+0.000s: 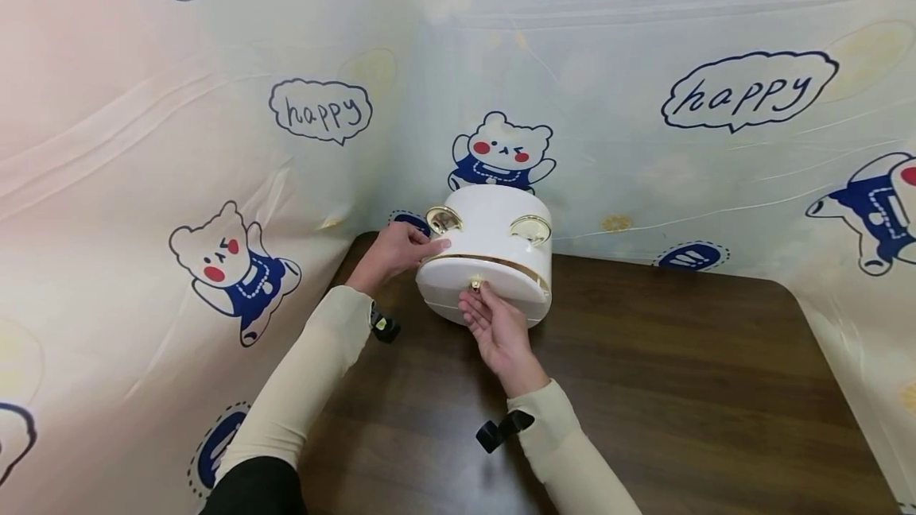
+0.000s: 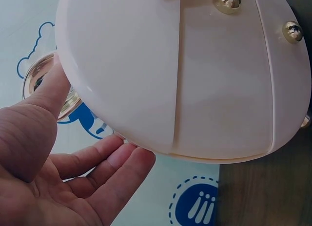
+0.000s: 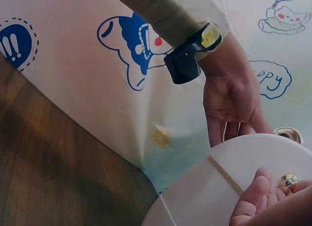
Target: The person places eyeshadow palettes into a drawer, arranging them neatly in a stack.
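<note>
A white, rounded jewelry box with gold trim stands on the table. Two round gold-rimmed fittings sit on its top, one of them on the left. My right hand pinches a small gold knob on the upper front panel. That panel stands proud of the lower panel in the left wrist view. My left hand rests against the box's left side, thumb up near the left fitting and fingers fairly straight along the edge.
The dark wooden table extends to the right and front of the box. A printed cloth with bears and lettering hangs behind and at both sides. Lower gold knobs show on the box front. Black wrist cameras sit on both sleeves.
</note>
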`<state>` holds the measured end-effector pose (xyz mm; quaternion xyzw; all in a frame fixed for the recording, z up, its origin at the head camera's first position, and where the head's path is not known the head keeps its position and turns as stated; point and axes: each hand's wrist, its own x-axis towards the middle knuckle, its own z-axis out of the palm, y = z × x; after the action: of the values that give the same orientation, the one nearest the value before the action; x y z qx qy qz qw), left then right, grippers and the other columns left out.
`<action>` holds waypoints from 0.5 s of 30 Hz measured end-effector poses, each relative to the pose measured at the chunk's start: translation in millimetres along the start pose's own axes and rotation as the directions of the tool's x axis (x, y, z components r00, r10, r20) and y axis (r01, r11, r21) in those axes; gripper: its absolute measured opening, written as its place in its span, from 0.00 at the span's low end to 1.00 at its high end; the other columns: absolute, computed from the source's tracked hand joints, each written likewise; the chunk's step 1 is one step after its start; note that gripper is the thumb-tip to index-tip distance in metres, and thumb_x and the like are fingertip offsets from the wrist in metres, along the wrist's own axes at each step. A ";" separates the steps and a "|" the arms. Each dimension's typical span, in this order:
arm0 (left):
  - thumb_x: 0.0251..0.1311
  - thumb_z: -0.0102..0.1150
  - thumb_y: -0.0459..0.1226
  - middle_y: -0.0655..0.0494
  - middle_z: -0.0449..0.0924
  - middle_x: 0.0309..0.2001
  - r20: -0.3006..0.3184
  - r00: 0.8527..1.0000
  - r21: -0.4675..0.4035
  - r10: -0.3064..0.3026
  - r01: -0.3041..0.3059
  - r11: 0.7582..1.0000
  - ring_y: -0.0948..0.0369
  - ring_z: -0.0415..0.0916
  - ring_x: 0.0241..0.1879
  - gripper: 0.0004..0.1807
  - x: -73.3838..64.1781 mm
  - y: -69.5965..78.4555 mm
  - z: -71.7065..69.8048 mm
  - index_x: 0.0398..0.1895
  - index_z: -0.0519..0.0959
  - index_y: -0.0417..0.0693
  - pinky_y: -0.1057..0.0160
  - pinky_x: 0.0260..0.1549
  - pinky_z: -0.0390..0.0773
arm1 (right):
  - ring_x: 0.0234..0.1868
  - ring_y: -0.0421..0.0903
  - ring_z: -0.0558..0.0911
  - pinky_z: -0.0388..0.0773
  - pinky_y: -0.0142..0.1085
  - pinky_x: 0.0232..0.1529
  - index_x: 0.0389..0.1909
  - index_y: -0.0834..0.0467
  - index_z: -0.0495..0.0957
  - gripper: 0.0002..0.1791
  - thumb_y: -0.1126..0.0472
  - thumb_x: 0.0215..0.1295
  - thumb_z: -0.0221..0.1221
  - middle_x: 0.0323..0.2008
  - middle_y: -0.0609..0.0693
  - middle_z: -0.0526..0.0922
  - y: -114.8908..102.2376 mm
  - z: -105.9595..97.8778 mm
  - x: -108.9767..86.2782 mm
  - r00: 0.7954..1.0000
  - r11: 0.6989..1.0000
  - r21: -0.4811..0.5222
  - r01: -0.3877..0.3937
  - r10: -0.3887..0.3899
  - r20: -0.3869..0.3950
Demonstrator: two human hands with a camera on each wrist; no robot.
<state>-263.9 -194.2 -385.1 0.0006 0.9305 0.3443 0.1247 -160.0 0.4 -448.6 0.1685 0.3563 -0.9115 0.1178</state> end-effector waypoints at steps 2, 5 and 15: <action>0.51 0.65 0.68 0.56 0.67 0.18 -0.002 1.000 -0.002 -0.004 0.004 1.000 0.56 0.68 0.22 0.31 0.3 -0.2 0.4 0.23 0.86 0.49 0.61 0.19 0.64 | 0.33 0.43 0.85 0.78 0.32 0.36 0.41 0.65 0.80 0.13 0.58 0.76 0.57 0.34 0.55 0.87 -0.6 1.3 2.2 1.000 1.000 0.001 0.011 -0.011 -0.009; 0.53 0.66 0.66 0.54 0.70 0.20 -0.002 1.000 -0.004 -0.007 0.007 1.000 0.55 0.70 0.25 0.29 0.7 -0.6 1.1 0.26 0.87 0.50 0.61 0.20 0.66 | 0.32 0.43 0.85 0.78 0.31 0.35 0.41 0.66 0.80 0.13 0.58 0.76 0.57 0.33 0.54 0.87 -2.1 3.2 4.7 0.999 1.000 0.005 0.026 -0.025 -0.022; 0.52 0.66 0.67 0.52 0.74 0.24 -0.006 1.000 -0.001 0.000 0.000 1.000 0.53 0.72 0.28 0.29 0.4 -2.4 1.5 0.29 0.88 0.51 0.60 0.23 0.69 | 0.31 0.43 0.85 0.78 0.32 0.36 0.40 0.66 0.80 0.12 0.59 0.75 0.58 0.32 0.55 0.87 -3.4 3.0 8.9 0.999 1.000 0.006 0.028 -0.028 -0.020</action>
<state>-263.7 -195.0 -387.8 -0.0006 0.9308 0.3446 0.1219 -170.0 -0.1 -447.9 0.1732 0.3568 -0.9124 0.1010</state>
